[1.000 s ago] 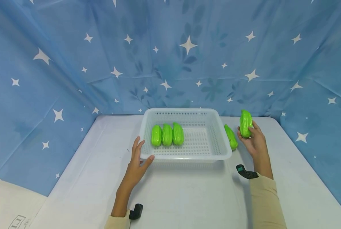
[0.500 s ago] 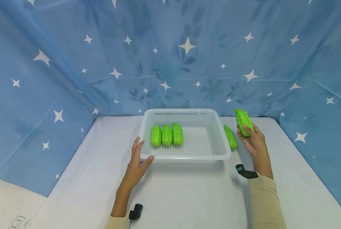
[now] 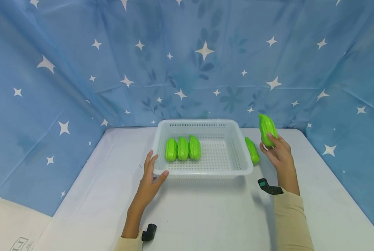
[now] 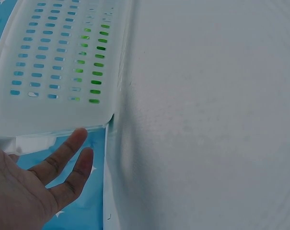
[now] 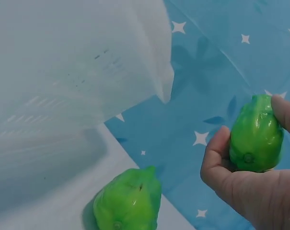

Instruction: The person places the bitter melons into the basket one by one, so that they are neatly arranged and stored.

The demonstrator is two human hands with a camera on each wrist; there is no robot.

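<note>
My right hand [image 3: 279,153] holds a glossy, bright green bitter melon [image 3: 267,129] upright between thumb and fingers, raised at the right of the white basket. In the right wrist view this bitter melon [image 5: 256,136] shows its blunt end. A second bitter melon [image 3: 252,151] lies on the table between the basket and that hand. Three more bitter melons [image 3: 183,148] stand side by side in the left half of the basket [image 3: 202,172]. At the basket's front left corner is my left hand [image 3: 149,184], fingers spread along the side and thumb at the front rim.
The white table [image 3: 205,212] carries the basket near its back edge. A blue curtain [image 3: 187,69] with white stars hangs behind and at both sides. Each wrist wears a black camera [image 3: 269,188].
My right hand has tilted the bitter melon's pointed tip to the left and raised it slightly. The left hand and the basket have stayed in place.
</note>
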